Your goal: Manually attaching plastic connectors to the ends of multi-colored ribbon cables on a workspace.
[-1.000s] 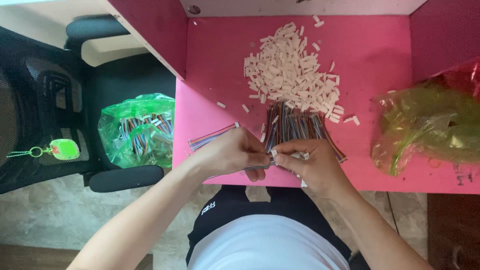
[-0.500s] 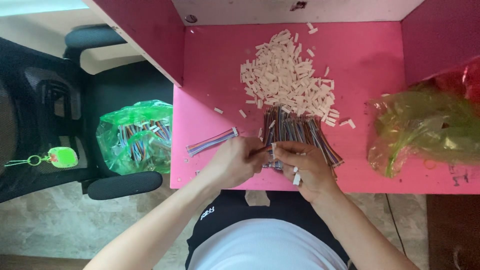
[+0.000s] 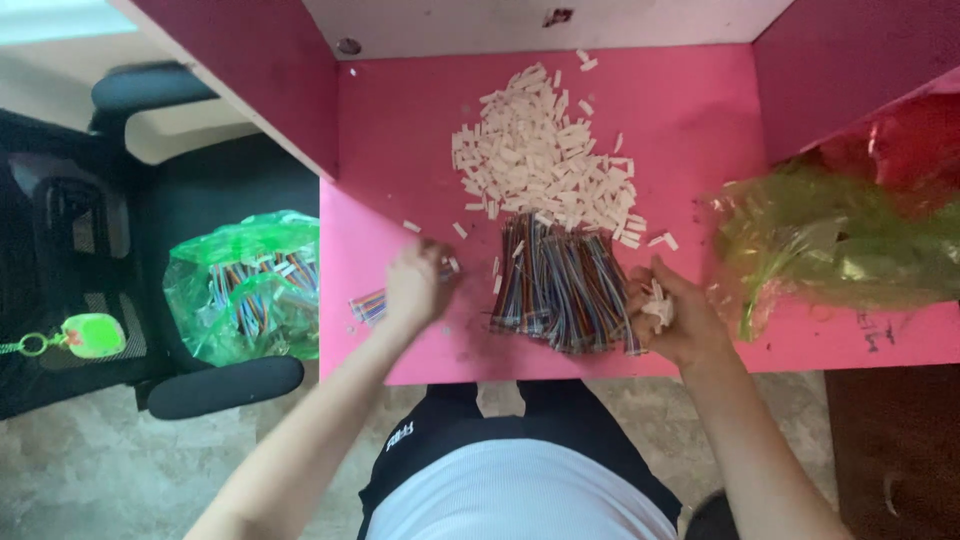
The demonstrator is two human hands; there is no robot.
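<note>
We see left hand [image 3: 415, 285] mid-frame, curled over small wire bundle [image 3: 368, 305] near counter [image 3: 700, 120] front edge; could slip off. Right hand [image 3: 672, 312] pinching white plastic pieces [image 3: 658, 306] beside wire pile [image 3: 565, 285]; loose grip risks dropping some. White heap [image 3: 545, 165] above.

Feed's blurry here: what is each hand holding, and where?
Right hand cups small white pieces in its palm. Left hand lies over a wire bundle; grip unclear.

**Plastics on painted pink**

The tabletop [image 3: 400, 160] looks smooth, matt pink, scuffed near its front edge. The white connector pieces [image 3: 540, 165] look like hard plastic. The striped ribbon cables [image 3: 565, 290] appear plastic-coated. Both green bags [image 3: 245, 285] [image 3: 840, 250] are thin, glossy, crinkled film.
</note>
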